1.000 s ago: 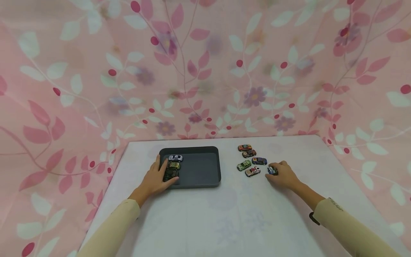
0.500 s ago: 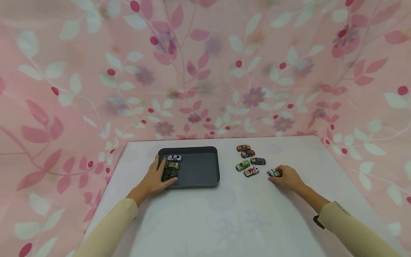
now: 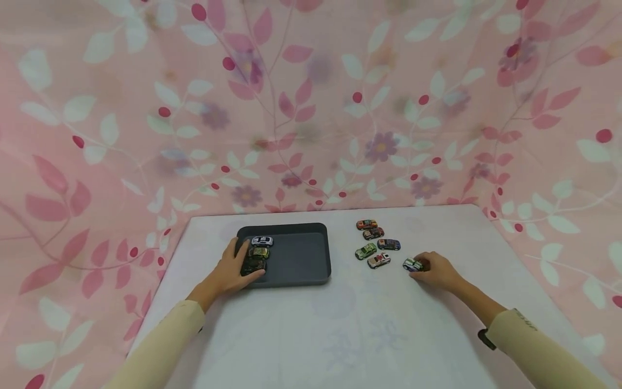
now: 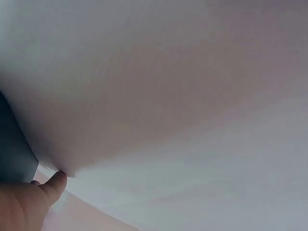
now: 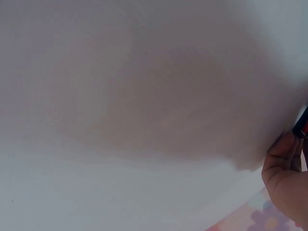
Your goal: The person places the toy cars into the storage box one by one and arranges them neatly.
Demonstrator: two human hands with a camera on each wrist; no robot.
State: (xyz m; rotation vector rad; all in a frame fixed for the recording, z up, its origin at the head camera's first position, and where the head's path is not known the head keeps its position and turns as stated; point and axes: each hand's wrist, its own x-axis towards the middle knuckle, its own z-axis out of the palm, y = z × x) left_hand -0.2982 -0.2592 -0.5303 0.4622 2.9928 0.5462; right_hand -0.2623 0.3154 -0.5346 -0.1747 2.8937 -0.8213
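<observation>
My right hand [image 3: 435, 270] pinches a small white, green and dark toy car [image 3: 412, 265] between thumb and fingers, low over the table on the right. Only a dark and red edge of the toy car [image 5: 302, 126] shows in the right wrist view. My left hand [image 3: 232, 271] rests with spread fingers over the left end of a dark grey tray [image 3: 311, 281]. Its thumb lies across the tray's front rim. Inside, by those fingers, sit a white toy car [image 3: 262, 241], a yellow-green one [image 3: 259, 252] and a dark one [image 3: 255, 265], partly hidden by the hand.
Left of my right hand several toy cars lie loosely grouped: an orange car [image 3: 366, 224], a dark red car [image 3: 373, 234], a blue car [image 3: 389, 245], a green car [image 3: 365, 250] and a white-and-red car [image 3: 379, 260]. Floral cloth [image 3: 291, 108] hangs behind the white table [image 3: 301, 335].
The pinched toy car has turned in my right hand's fingers, showing more of its white and green side, and the hand has shifted slightly nearer to me. My left hand stays on the tray.
</observation>
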